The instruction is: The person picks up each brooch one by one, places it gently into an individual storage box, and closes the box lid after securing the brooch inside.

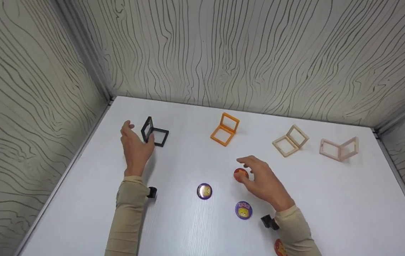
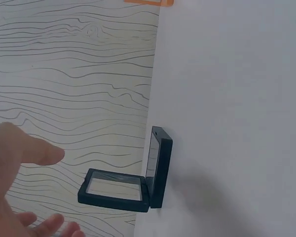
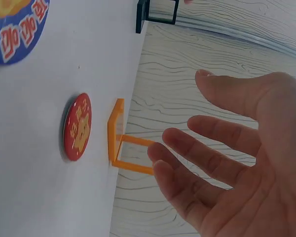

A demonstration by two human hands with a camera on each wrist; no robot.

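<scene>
I see the left hand [image 1: 136, 147] poised just beside the black frame [image 2: 161, 170], thumb spread from loose fingers. The right hand [image 1: 265, 182] hovers near a red badge [image 3: 78, 127] on the table [image 1: 177, 160], fingers slack, parted. The black frame, orange frame [image 1: 228, 129], beige frame [image 1: 293, 140] and pinkish frame [image 1: 340, 152] stand hinged open.

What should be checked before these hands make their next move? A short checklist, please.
1. Right hand empty: ok, the right wrist view shows nothing in its grasp.
2. Left hand empty: ok, its wrist view shows a gap before the black frame.
3. Black frame unfolded: ok, one half stands up from the other.
4. Nearest red badge picture side up: ok, lying on the table near the right hand.
5. Other red badge fully visible: not ok, only part shows beside the right sleeve.
6. Badges fit the frames: cannot tell.
</scene>
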